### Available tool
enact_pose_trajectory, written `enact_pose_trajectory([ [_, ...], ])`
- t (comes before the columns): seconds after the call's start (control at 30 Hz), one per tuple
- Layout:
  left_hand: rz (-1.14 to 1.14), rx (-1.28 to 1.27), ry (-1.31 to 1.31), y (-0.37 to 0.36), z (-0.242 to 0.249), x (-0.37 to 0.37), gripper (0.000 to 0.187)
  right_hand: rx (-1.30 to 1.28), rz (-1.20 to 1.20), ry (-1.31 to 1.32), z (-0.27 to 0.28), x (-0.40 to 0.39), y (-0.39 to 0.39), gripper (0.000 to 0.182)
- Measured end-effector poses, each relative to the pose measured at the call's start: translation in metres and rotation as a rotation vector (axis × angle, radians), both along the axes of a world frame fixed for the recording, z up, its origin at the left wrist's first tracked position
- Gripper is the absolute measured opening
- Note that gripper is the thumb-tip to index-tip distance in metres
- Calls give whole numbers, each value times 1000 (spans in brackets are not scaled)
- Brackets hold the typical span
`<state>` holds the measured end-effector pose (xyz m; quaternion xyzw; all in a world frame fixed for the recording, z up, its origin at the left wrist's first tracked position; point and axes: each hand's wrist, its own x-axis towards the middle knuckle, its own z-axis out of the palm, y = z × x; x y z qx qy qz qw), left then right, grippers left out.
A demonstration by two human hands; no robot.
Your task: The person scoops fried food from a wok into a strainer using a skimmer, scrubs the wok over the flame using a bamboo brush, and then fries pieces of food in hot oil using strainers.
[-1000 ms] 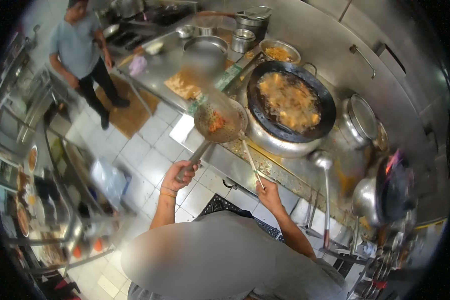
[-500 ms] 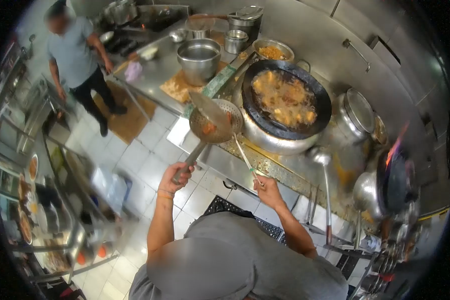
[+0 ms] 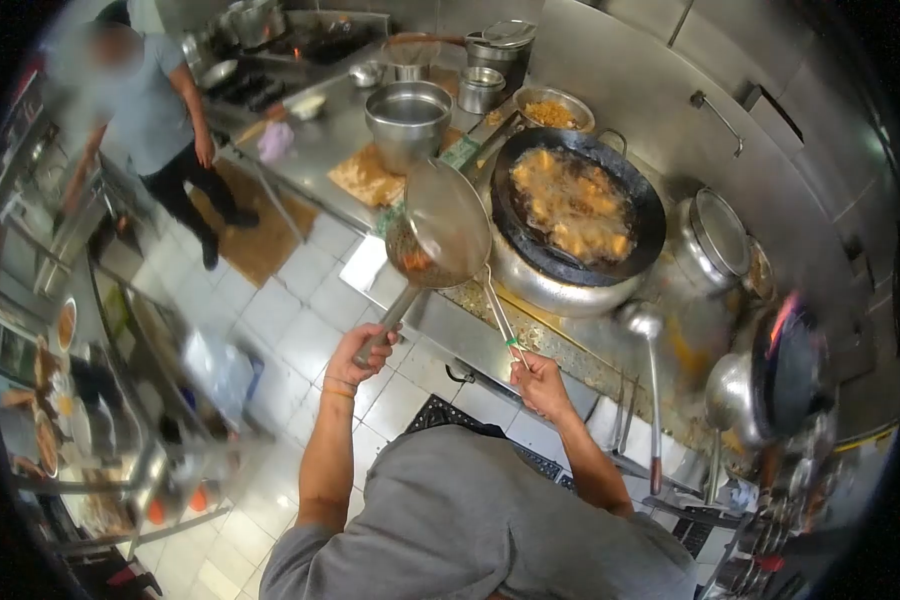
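Observation:
My left hand [image 3: 363,354] is wrapped round the thick handle of a perforated strainer ladle [image 3: 404,303], with orange-brown bits of food [image 3: 420,260] in its bowl. My right hand [image 3: 538,384] grips the thin wire handle of a mesh skimmer [image 3: 442,208], which has a green band near the grip. The skimmer's round mesh overlaps the strainer's bowl and partly hides it. To the right of both tools sits a black wok [image 3: 653,220], in which golden pieces [image 3: 575,200] bubble in oil.
A steel pot [image 3: 407,135] and a bowl of orange-brown food [image 3: 550,108] stand behind the tools. Right of the wok lie a long-handled ladle [image 3: 653,375] and another wok [image 3: 795,370] beside a flame. Another person [image 3: 150,110] stands at the far left.
The mesh skimmer has swung left and upward over the strainer, its mesh now showing broad and round. Both hands keep their grip. The view has shifted slightly, and the other person's arm has moved.

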<state>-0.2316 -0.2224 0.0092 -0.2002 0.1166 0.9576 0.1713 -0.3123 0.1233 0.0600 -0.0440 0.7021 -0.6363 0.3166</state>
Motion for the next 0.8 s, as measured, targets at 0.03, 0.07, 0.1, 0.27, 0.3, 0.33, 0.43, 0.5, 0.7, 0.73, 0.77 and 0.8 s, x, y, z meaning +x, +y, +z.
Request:
enact_pose_trajectory([
  [0.03, 3, 27, 17, -2, -6, 0, 39, 4, 4, -3, -3, 1, 1, 23],
  [0.07, 7, 52, 36, -4, -11, 0, 43, 62, 14, 299, -7, 1, 2, 23],
  [0.1, 9, 52, 34, -3, -9, 1, 43, 116, 22, 601, -8, 1, 2, 22],
  [0.27, 10, 54, 20, -5, -7, -1, 43, 154, 91, 496, -27, -1, 3, 19],
  [0.3, 9, 53, 23, -6, -8, 0, 43, 175, 140, 437, -24, 1, -3, 19],
  [0.33, 3, 50, 23, -7, -9, 1, 42, 173, 140, 442, -19, 2, -5, 19],
  [0.43, 9, 56, 35, -7, -8, 2, 42, 192, 146, 263, -18, -4, 1, 17],
  [0.5, -5, 61, 51, -7, -7, 1, 41, 187, 144, 165, -18, -4, -3, 18],
  [0.7, -16, -19, 32, -11, -3, 2, 42, 92, 125, -106, -13, -8, -11, 29],
  [0.73, -32, -97, 14, -11, 0, 3, 37, 47, 111, -146, -9, -9, -9, 30],
  [0.77, -49, -174, -1, -11, 3, 1, 32, 4, 95, -184, -6, -10, -7, 32],
  [0.8, -53, -176, 2, -7, 11, -2, 32, 2, 91, -182, -5, -11, -7, 32],
])
